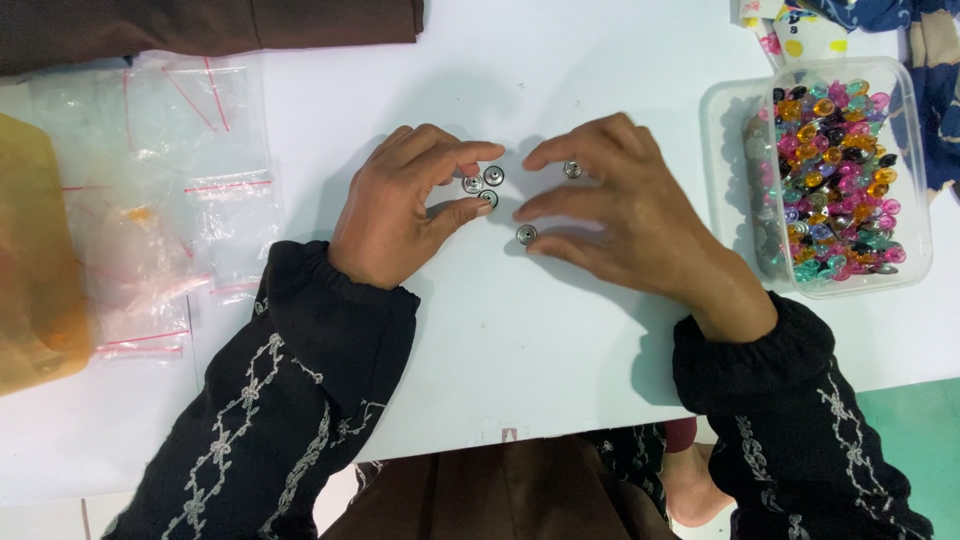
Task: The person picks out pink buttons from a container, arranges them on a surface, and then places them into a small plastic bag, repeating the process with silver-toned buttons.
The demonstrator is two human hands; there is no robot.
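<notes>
Small round silver snap buttons lie on the white table (540,330) between my hands. My left hand (400,205) rests on the table, with thumb and forefinger curled around a cluster of three buttons (482,185), touching them. My right hand (630,205) lies flat with fingers spread. One button (572,169) sits between its forefinger and middle finger, another button (526,234) lies at the tip of a lower finger. Neither hand lifts anything.
A clear plastic tub (912,150) of several colourful buttons stands at the right. A pile of small clear zip bags (170,170) lies at the left, beside a yellowish translucent container (35,270). Dark cloth (200,25) lies along the far edge.
</notes>
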